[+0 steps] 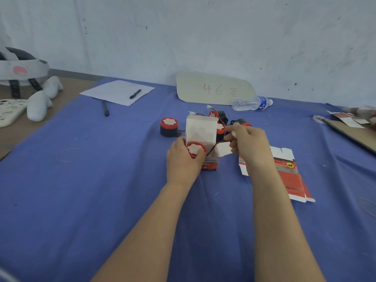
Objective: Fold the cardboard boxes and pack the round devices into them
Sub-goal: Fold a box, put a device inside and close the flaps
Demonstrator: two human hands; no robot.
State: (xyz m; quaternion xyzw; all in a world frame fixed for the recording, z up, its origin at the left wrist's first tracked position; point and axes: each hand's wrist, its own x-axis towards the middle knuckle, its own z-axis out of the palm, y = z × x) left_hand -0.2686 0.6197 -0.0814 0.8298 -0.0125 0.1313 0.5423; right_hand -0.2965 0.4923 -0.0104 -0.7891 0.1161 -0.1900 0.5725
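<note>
A small red-and-white cardboard box stands upright on the blue cloth with its top flaps up. A round black device with a red-and-white top sits in the box mouth. My left hand grips the box's left side, thumb against the device. My right hand pinches the box's right side flap. More round devices lie behind: one at the left and a cluster with red wires. Flat unfolded boxes lie under my right forearm.
A card marked 46 leans on the wall, a water bottle beside it. Paper with a pen and a second pen lie at the back left. Cardboard and another person's hand are at the right edge.
</note>
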